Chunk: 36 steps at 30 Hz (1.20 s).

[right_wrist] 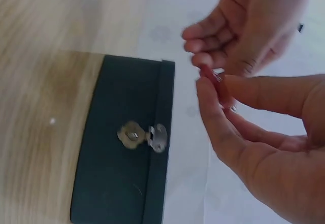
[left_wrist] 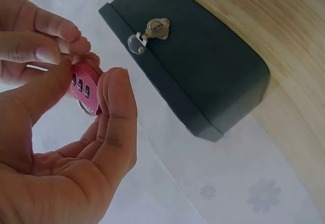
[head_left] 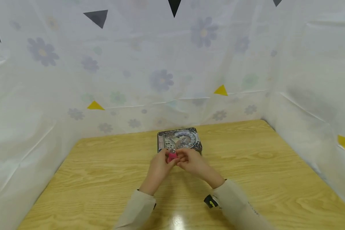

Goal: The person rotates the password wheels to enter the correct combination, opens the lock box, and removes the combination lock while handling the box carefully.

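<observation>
A small pink combination padlock (head_left: 172, 156) is held up between both hands, in front of the tin box. My left hand (head_left: 159, 166) pinches it between thumb and fingers from the left. From the other side my right hand (head_left: 195, 163) grips it with thumb and fingertips. Black number dials show on the padlock (left_wrist: 84, 88) in the left wrist view, with its shackle toward the bottom. Just beyond the hands stands the box (head_left: 179, 139), its lid printed with a pattern. A metal clasp (right_wrist: 142, 136) sits on its dark green front side.
The box stands toward the back of a wood-grain table (head_left: 112, 172). White flowered sheeting (head_left: 166, 57) hangs behind and at both sides, with yellow and dark triangles on it. A black and yellow strap (head_left: 210, 202) shows at the right sleeve.
</observation>
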Available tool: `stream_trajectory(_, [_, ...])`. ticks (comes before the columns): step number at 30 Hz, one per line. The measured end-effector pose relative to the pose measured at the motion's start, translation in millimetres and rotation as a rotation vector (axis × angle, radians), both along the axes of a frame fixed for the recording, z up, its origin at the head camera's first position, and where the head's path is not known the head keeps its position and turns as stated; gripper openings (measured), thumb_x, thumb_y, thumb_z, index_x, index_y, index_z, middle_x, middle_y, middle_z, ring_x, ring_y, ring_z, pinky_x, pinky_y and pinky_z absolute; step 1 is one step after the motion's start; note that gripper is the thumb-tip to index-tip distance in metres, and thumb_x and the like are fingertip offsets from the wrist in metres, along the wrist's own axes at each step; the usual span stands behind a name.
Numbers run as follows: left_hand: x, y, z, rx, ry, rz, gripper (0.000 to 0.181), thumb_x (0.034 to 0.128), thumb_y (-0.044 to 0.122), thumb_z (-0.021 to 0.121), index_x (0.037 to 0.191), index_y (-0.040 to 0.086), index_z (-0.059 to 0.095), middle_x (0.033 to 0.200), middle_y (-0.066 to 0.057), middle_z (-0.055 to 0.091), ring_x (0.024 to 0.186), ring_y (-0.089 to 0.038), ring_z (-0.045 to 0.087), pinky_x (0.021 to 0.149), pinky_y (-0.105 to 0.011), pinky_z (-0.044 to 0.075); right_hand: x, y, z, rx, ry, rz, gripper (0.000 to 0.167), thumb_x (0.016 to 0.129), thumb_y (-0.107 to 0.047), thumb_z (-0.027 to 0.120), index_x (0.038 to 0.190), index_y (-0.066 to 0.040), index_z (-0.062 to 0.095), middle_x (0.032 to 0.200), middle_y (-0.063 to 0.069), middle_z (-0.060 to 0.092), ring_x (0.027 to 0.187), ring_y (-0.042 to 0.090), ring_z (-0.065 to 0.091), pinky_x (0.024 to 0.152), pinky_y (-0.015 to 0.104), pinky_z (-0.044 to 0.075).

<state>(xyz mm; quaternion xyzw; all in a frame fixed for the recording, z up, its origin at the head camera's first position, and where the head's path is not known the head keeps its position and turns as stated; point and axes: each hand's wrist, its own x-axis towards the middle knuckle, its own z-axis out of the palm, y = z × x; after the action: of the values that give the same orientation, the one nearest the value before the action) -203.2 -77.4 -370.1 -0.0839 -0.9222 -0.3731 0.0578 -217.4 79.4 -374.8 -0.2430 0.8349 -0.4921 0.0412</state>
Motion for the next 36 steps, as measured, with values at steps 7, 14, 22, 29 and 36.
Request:
stream_trajectory(7, [11.1,-23.8,2.9,0.029,-0.014,-0.019,0.017,0.0924,0.008,0.063,0.102,-0.005,0.057,0.069,-0.005,0.055,0.056,-0.012,0.046,0.047,-0.024,0.039,10.1,-29.3,-8.9,-0.003,0.124,-0.099,0.030,0.086,0.007,0.065,0.115,0.010,0.059,0.090,0.015,0.067,0.079,0.024,0.067,0.065,0.023,0.055])
stream_trajectory(14, [18.6,-46.8,3.3,0.029,-0.055,-0.016,0.014,0.0935,0.002,0.057,0.105,-0.006,0.055,0.069,-0.006,0.057,0.056,-0.013,0.051,0.047,-0.026,0.043,12.9,-53.5,-12.9,-0.098,-0.034,-0.077,0.024,0.087,0.010,0.061,0.110,0.012,0.058,0.089,0.017,0.068,0.075,0.024,0.068,0.062,0.022,0.056])
stream_trajectory(22, [19.9,-64.4,-7.4,0.014,-0.100,0.018,0.010,0.0925,0.000,0.056,0.100,-0.006,0.056,0.068,-0.006,0.057,0.056,-0.013,0.053,0.047,-0.026,0.044,13.1,-75.6,-24.0,-0.072,-0.017,-0.090,0.021,0.084,0.012,0.064,0.105,0.012,0.061,0.087,0.017,0.066,0.076,0.025,0.068,0.063,0.022,0.056])
stream_trajectory(29, [14.5,-75.9,-15.8,-0.004,-0.143,0.039,0.008,0.0911,-0.002,0.053,0.095,-0.008,0.055,0.068,-0.008,0.057,0.057,-0.014,0.053,0.048,-0.026,0.044,10.7,-88.9,-28.4,-0.009,0.044,-0.068,0.020,0.079,0.014,0.060,0.096,0.008,0.069,0.076,0.013,0.066,0.062,0.007,0.051,0.054,0.016,0.042])
stream_trajectory(36, [5.7,-80.5,-23.0,-0.116,-0.192,0.028,0.010,0.0879,0.000,0.054,0.090,-0.010,0.058,0.076,-0.012,0.057,0.064,-0.020,0.050,0.053,-0.029,0.044,11.1,-95.0,-35.1,-0.012,-0.023,-0.024,0.029,0.074,0.021,0.049,0.089,0.008,0.071,0.070,0.012,0.060,0.056,0.007,0.036,0.051,0.015,0.026])
